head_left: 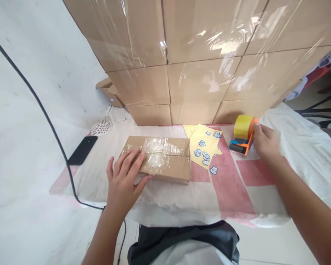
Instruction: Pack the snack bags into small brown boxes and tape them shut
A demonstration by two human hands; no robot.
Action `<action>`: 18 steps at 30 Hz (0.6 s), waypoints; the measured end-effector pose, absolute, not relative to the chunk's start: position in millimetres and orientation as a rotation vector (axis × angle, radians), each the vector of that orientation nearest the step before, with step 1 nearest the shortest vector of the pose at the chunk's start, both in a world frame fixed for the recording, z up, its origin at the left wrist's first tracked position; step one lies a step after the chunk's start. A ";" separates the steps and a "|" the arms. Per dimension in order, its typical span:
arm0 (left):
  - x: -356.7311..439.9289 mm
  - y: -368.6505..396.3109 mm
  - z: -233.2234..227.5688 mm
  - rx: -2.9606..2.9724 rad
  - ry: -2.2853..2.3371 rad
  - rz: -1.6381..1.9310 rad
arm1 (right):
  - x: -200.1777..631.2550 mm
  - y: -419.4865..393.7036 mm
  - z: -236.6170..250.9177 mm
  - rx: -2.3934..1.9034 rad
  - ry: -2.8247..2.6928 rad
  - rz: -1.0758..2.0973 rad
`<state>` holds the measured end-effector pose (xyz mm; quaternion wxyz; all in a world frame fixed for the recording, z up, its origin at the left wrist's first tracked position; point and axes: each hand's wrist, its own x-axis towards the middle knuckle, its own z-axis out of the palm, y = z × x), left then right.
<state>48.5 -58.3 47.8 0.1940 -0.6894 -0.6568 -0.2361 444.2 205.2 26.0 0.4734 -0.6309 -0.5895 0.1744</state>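
On my feed, the cardboard box [169, 167] lies flat on the table [237, 211], long side toward me, glossy clear tape [156, 156] across its top; I take it as my landmark. My left hand [127, 175] rests on the box's left part, fingers spread wide on the top, thumb by the near edge, gripping nothing. Well to the right of the box, my right hand [266, 140] has its fingers narrowed on the orange side of a tape dispenser [242, 133] carrying a yellow roll; the hand is slightly blurred, and I cannot tell whether the dispenser touches the table. Just beside the box's right end I see overlapping yellow sheets [195, 142] with small blue-edged stickers [202, 143] on them. Behind the box rises a stack of larger cartons [194, 81] under shiny clear film. Left of the box lies a black phone [83, 150], and behind that phone, also left of the box, sits a white perforated dome [101, 126].
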 end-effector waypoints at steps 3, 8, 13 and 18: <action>49.5 -50.1 45.5 -1.833 -1.893 -0.694 | 428.0 207.6 22.8 -1.521 -1.443 0.491; 45.3 -42.3 43.9 -1.784 -1.917 -0.725 | 420.7 203.9 20.3 -1.449 -1.498 0.477; 29.1 -41.5 46.2 -1.684 -1.963 -0.690 | 422.7 192.3 19.3 -1.378 -1.488 0.520; 45.6 -44.7 50.4 -1.502 -1.690 -0.871 | 404.3 162.1 35.2 -1.188 -1.323 0.553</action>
